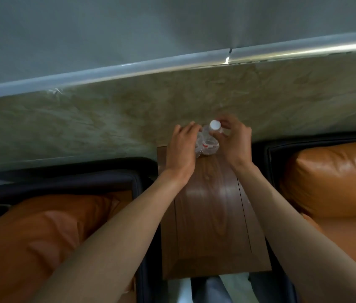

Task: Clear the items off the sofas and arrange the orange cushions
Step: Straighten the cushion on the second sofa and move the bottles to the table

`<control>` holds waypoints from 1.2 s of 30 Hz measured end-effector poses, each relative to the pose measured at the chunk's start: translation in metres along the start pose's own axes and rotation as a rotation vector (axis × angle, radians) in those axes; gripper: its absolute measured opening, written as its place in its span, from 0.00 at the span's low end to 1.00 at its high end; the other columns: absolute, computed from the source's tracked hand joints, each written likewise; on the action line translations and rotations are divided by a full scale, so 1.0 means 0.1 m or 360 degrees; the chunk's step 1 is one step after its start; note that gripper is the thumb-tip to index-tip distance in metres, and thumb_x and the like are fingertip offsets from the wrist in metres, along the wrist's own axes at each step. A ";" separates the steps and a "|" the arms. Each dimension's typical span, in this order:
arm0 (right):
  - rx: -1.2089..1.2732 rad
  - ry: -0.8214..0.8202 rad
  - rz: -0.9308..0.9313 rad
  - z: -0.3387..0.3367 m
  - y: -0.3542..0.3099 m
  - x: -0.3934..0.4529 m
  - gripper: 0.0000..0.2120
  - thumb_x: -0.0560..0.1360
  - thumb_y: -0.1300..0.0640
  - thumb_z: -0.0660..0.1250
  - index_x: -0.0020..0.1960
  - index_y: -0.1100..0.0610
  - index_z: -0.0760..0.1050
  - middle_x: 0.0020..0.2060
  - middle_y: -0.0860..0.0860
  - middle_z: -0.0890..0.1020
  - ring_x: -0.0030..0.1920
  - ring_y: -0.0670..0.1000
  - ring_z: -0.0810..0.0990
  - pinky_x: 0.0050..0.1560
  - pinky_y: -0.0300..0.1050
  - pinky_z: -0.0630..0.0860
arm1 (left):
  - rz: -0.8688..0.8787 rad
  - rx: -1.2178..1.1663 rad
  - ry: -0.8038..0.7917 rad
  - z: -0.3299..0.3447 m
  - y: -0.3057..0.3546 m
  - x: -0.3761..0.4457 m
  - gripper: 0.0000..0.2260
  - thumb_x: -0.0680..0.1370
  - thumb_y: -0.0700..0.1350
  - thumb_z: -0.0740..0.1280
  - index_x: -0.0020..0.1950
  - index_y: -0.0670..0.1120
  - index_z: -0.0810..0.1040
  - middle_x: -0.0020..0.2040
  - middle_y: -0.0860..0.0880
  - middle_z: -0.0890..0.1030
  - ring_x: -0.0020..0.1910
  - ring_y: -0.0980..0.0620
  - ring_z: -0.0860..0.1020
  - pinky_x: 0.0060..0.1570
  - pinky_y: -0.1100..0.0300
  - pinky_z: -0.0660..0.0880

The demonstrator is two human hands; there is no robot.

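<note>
At the bench's [212, 215] far edge, both hands, left hand [182, 149] and right hand [233, 141], close their fingers around a clear water bottle [208, 142] between two orange cushions.

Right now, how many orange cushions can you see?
2. One orange cushion lies on the seat left of the wooden side table; the other orange cushion is on the seat to its right. More may lie outside the picture.

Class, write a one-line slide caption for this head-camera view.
Both hands, left hand and right hand, hold a clear plastic bottle on a wooden side table between two orange-cushioned sofas.
</note>
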State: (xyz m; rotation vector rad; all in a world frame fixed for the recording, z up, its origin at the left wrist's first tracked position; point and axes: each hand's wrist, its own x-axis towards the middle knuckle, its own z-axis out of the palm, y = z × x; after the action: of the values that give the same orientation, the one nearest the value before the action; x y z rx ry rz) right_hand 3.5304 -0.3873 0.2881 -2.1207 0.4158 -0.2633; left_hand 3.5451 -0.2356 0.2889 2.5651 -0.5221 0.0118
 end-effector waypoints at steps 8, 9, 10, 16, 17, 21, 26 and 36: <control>-0.0075 -0.0086 -0.0031 -0.10 0.11 0.15 0.14 0.72 0.61 0.78 0.55 0.54 0.79 0.47 0.44 0.84 0.52 0.42 0.82 0.52 0.45 0.82 | -0.0001 -0.0003 -0.0049 0.01 0.14 0.15 0.22 0.76 0.34 0.58 0.69 0.41 0.76 0.70 0.45 0.75 0.63 0.42 0.71 0.60 0.54 0.73; -0.0085 -0.0099 -0.0051 -0.10 0.12 0.14 0.14 0.73 0.61 0.78 0.54 0.53 0.78 0.47 0.43 0.83 0.52 0.43 0.82 0.51 0.47 0.82 | -0.0007 0.0003 -0.0059 0.02 0.13 0.15 0.23 0.76 0.31 0.59 0.70 0.41 0.75 0.72 0.44 0.73 0.66 0.42 0.70 0.62 0.53 0.74; -0.0099 -0.0114 -0.0074 -0.10 0.11 0.11 0.14 0.73 0.60 0.77 0.54 0.51 0.77 0.47 0.43 0.83 0.52 0.43 0.82 0.50 0.50 0.83 | -0.0009 0.0015 -0.0080 0.04 0.11 0.13 0.25 0.76 0.29 0.61 0.72 0.41 0.74 0.74 0.44 0.71 0.69 0.41 0.69 0.64 0.53 0.74; -0.0114 -0.0258 -0.0077 -0.11 0.04 -0.02 0.19 0.72 0.60 0.77 0.60 0.56 0.75 0.51 0.49 0.82 0.51 0.47 0.81 0.47 0.50 0.79 | 0.0117 0.0040 -0.0147 0.18 -0.08 -0.10 0.36 0.74 0.23 0.67 0.80 0.42 0.65 0.84 0.45 0.54 0.83 0.40 0.53 0.68 0.49 0.75; -0.0146 -0.0282 -0.0083 -0.11 0.02 -0.07 0.23 0.72 0.61 0.78 0.64 0.57 0.74 0.54 0.51 0.82 0.54 0.47 0.80 0.50 0.45 0.77 | 0.0116 0.0050 -0.0148 0.17 -0.09 -0.12 0.38 0.74 0.22 0.66 0.82 0.44 0.63 0.85 0.46 0.52 0.83 0.41 0.50 0.68 0.50 0.76; -0.0259 -0.0297 -0.0089 -0.16 -0.06 -0.27 0.38 0.75 0.63 0.75 0.80 0.56 0.62 0.77 0.57 0.67 0.77 0.54 0.66 0.72 0.43 0.66 | 0.0185 0.0109 -0.0120 0.11 -0.12 -0.15 0.44 0.72 0.21 0.64 0.84 0.49 0.58 0.85 0.49 0.48 0.84 0.46 0.44 0.63 0.50 0.79; -0.0365 -0.0297 -0.0226 -0.19 -0.18 -0.56 0.33 0.78 0.64 0.71 0.80 0.56 0.64 0.80 0.56 0.64 0.80 0.53 0.61 0.76 0.44 0.63 | 0.0153 0.0094 0.0014 -0.07 -0.10 -0.49 0.40 0.75 0.25 0.64 0.84 0.48 0.58 0.85 0.49 0.52 0.84 0.47 0.47 0.73 0.43 0.70; -0.0469 -0.0371 -0.0540 0.15 -1.15 -2.38 0.23 0.82 0.53 0.67 0.75 0.58 0.72 0.73 0.59 0.74 0.76 0.59 0.69 0.74 0.59 0.69 | -0.0025 0.0226 0.0171 -1.07 -0.27 -2.09 0.34 0.78 0.33 0.66 0.83 0.44 0.61 0.84 0.47 0.56 0.84 0.46 0.50 0.77 0.47 0.64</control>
State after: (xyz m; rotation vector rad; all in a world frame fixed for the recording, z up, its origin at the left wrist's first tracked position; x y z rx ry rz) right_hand 3.3394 -0.2235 0.3697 -2.4751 -0.0493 -0.1505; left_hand 3.3711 -0.0856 0.3459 2.6882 -0.4756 0.1860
